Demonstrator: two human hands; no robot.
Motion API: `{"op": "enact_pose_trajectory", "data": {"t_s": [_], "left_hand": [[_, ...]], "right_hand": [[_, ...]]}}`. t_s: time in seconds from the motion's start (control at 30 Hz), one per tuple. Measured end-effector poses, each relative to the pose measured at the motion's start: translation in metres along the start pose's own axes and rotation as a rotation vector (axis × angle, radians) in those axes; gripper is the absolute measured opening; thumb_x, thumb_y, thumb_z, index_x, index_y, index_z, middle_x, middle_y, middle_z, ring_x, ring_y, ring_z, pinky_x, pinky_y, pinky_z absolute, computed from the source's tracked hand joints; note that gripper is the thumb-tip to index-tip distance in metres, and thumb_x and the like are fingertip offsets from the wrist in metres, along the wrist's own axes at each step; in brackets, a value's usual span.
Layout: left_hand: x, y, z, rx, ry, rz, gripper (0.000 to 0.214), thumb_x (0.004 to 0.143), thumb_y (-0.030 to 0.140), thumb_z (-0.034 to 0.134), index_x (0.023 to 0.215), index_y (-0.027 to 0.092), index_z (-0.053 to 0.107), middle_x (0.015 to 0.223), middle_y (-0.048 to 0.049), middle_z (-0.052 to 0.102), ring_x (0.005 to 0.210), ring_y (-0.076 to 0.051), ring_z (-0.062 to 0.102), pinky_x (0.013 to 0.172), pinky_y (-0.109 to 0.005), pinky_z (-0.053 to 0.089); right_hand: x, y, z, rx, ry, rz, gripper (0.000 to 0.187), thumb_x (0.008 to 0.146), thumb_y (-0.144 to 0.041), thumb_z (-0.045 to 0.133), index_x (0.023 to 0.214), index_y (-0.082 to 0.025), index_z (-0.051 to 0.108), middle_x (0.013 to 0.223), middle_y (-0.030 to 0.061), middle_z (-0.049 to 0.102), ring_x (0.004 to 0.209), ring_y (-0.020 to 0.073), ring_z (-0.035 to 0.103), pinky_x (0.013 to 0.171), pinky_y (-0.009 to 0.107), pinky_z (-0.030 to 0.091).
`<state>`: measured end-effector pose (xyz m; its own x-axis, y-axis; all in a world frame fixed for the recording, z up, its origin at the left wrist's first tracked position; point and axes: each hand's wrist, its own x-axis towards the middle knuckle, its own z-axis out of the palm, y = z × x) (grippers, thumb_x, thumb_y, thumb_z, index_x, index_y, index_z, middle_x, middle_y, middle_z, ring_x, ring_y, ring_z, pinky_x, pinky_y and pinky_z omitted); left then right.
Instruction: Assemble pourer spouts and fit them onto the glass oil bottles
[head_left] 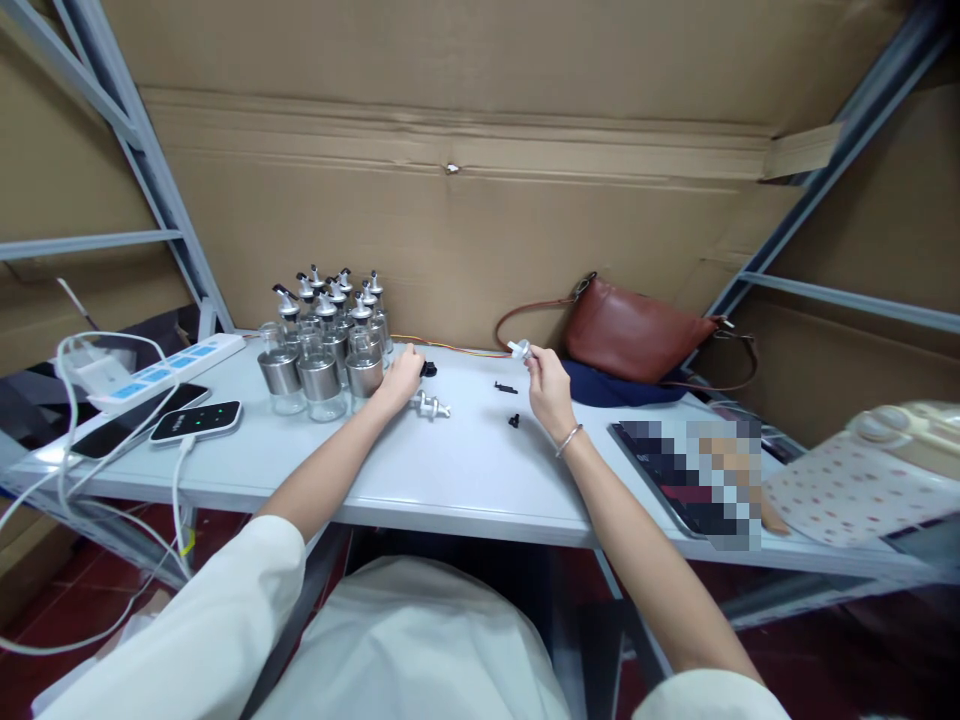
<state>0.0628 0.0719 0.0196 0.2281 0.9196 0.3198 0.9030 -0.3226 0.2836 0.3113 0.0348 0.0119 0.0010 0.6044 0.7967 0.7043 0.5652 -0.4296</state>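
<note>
Cardboard walls all round, grey metal shelf frame, pale grey surface [450, 470] in the middle.

Left hand [401, 377] rests on the surface, fingers curled loosely, just right of a cluster of glass bottles [322, 345] with steel bands and pour spouts. Can't tell if it grips anything. A loose metal pour spout [430, 406] lies just beside it, touching or nearly so; a small black part [428, 369] sits by the fingertips.

Right hand [546, 388] is raised a bit off the surface, fingers pinched on a small clear-and-white spout piece [519, 349]. Two more small black parts [506, 387] [514, 420] lie on the surface between the hands, nearer the right one.

Far left: white power strip [169, 370], a dark phone [127, 425] and a black power bank [196, 420] with green lights, white cables trailing off the edge. Back right: brown leather bag [634, 335] on dark blue cloth [611, 388]. Right edge: dotted pink cloth [840, 495].
</note>
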Motion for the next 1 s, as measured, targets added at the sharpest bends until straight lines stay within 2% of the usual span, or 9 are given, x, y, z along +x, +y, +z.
{"op": "enact_pose_trajectory", "data": {"t_s": [0.17,0.33,0.47,0.6,0.7,0.8,0.9,1.0], "left_hand": [[-0.003,0.006,0.000,0.106,-0.028,-0.042,0.034,0.080,-0.004,0.035,0.099,0.012,0.057,0.104,-0.0149,0.055,0.090,-0.022,0.059,0.080,-0.034,0.046],[-0.003,0.009,0.000,0.120,-0.040,-0.032,0.027,0.081,-0.001,0.037,0.093,0.011,0.059,0.103,-0.0148,0.055,0.087,-0.022,0.059,0.077,-0.032,0.046],[-0.004,0.009,-0.003,0.099,0.006,-0.021,0.024,0.085,0.004,0.038,0.092,0.014,0.059,0.102,-0.0127,0.054,0.088,-0.020,0.059,0.079,-0.031,0.046],[-0.008,0.016,-0.011,0.066,0.077,0.035,0.023,0.089,0.011,0.037,0.094,0.015,0.058,0.104,-0.0120,0.054,0.090,-0.021,0.060,0.079,-0.031,0.046],[-0.012,0.025,-0.018,0.041,0.114,0.092,0.022,0.089,0.012,0.038,0.098,0.016,0.057,0.106,-0.0104,0.055,0.091,-0.020,0.059,0.080,-0.030,0.046],[-0.016,0.033,-0.025,-0.003,0.171,0.159,0.020,0.089,0.013,0.039,0.100,0.016,0.055,0.106,-0.0101,0.056,0.092,-0.019,0.059,0.082,-0.030,0.046],[-0.017,0.036,-0.037,-0.082,0.339,0.259,0.017,0.088,0.014,0.042,0.099,0.014,0.055,0.101,-0.0105,0.058,0.094,-0.021,0.057,0.085,-0.032,0.046],[-0.014,0.031,-0.060,-0.128,0.566,0.281,0.016,0.087,0.015,0.045,0.101,0.015,0.054,0.100,-0.0097,0.059,0.098,-0.022,0.055,0.089,-0.034,0.045]], "right_hand": [[-0.002,-0.005,0.000,0.084,-0.207,0.058,0.025,0.090,-0.037,0.043,0.100,-0.019,0.057,0.083,0.0075,0.063,0.074,0.0204,0.056,0.072,0.033,0.043],[-0.004,-0.022,0.003,0.205,-0.499,-0.052,0.021,0.086,-0.036,0.052,0.086,-0.020,0.066,0.085,0.0071,0.059,0.075,0.0177,0.053,0.065,0.028,0.043],[-0.008,-0.037,0.013,0.258,-0.701,-0.067,0.014,0.083,-0.025,0.058,0.086,-0.018,0.069,0.076,0.0029,0.055,0.067,0.0141,0.051,0.065,0.026,0.040],[-0.004,-0.047,0.027,0.257,-0.836,-0.017,0.010,0.079,-0.019,0.060,0.081,-0.018,0.070,0.069,-0.0003,0.056,0.062,0.0120,0.049,0.063,0.025,0.037],[0.004,-0.051,0.038,0.259,-0.902,0.010,0.008,0.075,-0.014,0.062,0.078,-0.018,0.069,0.059,-0.0042,0.052,0.055,0.0101,0.045,0.059,0.023,0.036],[0.009,-0.054,0.046,0.264,-0.916,0.022,0.010,0.071,-0.013,0.065,0.080,-0.017,0.068,0.056,-0.0058,0.051,0.052,0.0094,0.045,0.057,0.022,0.035],[0.007,-0.055,0.046,0.266,-0.882,0.041,0.013,0.073,-0.016,0.063,0.085,-0.017,0.067,0.058,-0.0050,0.054,0.054,0.0099,0.047,0.057,0.022,0.035],[0.005,-0.053,0.040,0.262,-0.816,0.058,0.013,0.077,-0.021,0.059,0.087,-0.016,0.066,0.059,-0.0040,0.054,0.055,0.0102,0.047,0.058,0.022,0.036]]}}
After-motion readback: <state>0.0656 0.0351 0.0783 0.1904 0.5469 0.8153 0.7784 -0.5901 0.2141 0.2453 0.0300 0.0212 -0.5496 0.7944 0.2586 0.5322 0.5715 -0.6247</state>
